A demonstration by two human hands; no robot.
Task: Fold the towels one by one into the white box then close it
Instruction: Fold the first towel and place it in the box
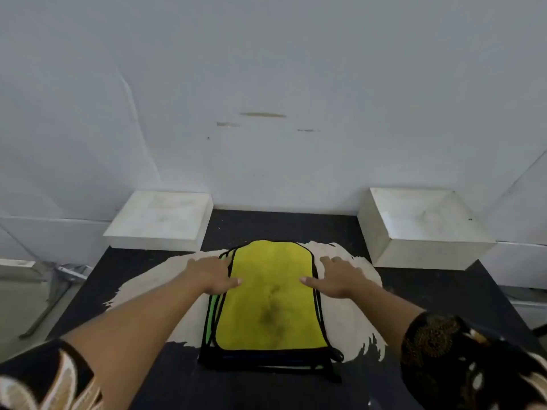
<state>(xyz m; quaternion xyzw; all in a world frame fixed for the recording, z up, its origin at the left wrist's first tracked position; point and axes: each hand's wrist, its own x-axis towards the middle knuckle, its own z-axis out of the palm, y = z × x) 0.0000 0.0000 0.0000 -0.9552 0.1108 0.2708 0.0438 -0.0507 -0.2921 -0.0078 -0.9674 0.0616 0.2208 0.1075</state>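
Black table [142,377] against white wall [266,69]; left hand [211,276], right hand [340,279] flat, splayed, gripping nothing.

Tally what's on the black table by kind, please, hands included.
Towels, stacked, yellow towel on top: count unclear
White boxes: 2, left box and right box
Cream mat: 1
Hands: 2, left hand and right hand
Total: 5 plus the stack

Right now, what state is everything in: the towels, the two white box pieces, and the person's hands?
Yellow towel: spread flat, unfolded, topmost of the stack.
Green towel: flat beneath it, only its edge showing.
White box: open, nothing visible inside.
Lid: off, lying separately at left.
Left hand: open, flat on the stack's left edge.
Right hand: open, flat on its right edge.
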